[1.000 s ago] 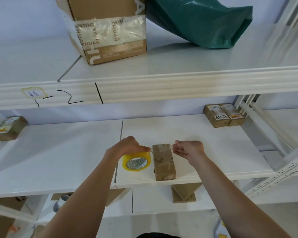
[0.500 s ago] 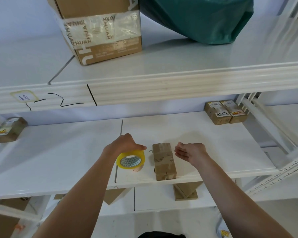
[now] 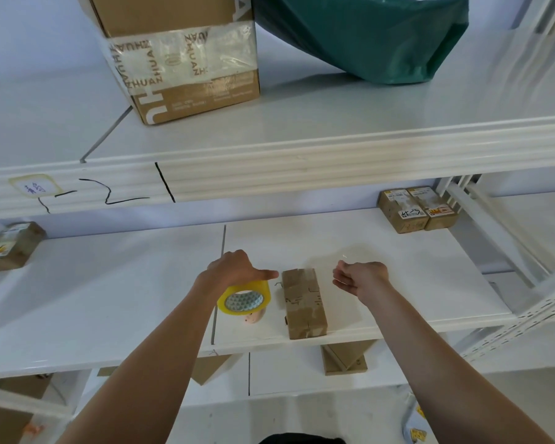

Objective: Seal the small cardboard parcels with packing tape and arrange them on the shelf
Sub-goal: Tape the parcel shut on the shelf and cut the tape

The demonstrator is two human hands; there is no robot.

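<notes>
While left hand point(image 3: 234, 270) gripped the tape roll point(image 3: 244, 298) w/ fingers curled round it, parcel point(image 3: 303, 302) just right on shelf point(image 3: 109, 283), right hand point(image 3: 361, 277) loosely curled, holding nothing.

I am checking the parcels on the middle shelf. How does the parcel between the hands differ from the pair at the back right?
The parcel between the hands lies alone at the front edge; the pair at the back right sit side by side near the wall. The front parcel shows no label, while each parcel in the pair carries printed labels on top. All are small brown cardboard boxes on the same white shelf.
</notes>
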